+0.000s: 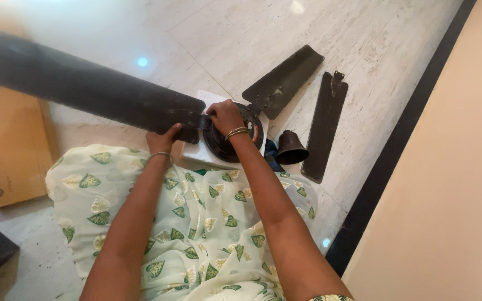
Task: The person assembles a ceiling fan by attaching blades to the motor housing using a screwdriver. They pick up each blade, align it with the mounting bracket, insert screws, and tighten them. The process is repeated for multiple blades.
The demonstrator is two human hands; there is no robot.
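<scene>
A dark ceiling fan motor [235, 139] is resting on a white slab [196, 153] on the pale marble floor [363, 50], just beyond the person's knees. The right hand [224, 115] is lying on the top left of the motor housing, its fingers [214, 113] clenching on the joint where a long dark blade [85, 83] is meeting the motor; what exactly they are pinching is hidden beneath them. The left hand [164, 139] is reaching up under the near edge of this blade close to its root, its fingers curling around the edge and grasping it. The blade is extending away to the left, blurring toward the upper left corner.

A second blade [282, 81] is sitting attached to the motor's far right side, pointing up and to the right. A third, loose blade [324, 128] is lying flat on the floor to the right, apart from the motor, with its bracket end pointing away. A dark bell-shaped canopy cup [292, 147] is lying on its side between the motor and the loose blade, touching a bit of dark blue cloth [272, 156].

A flattened cardboard box [6, 150] is lying on the floor at the left. A cream fabric with green leaf print [207, 223] is covering the person's lap. A black border strip [402, 134] is separating the marble from a beige surface [453, 184] at the right.
</scene>
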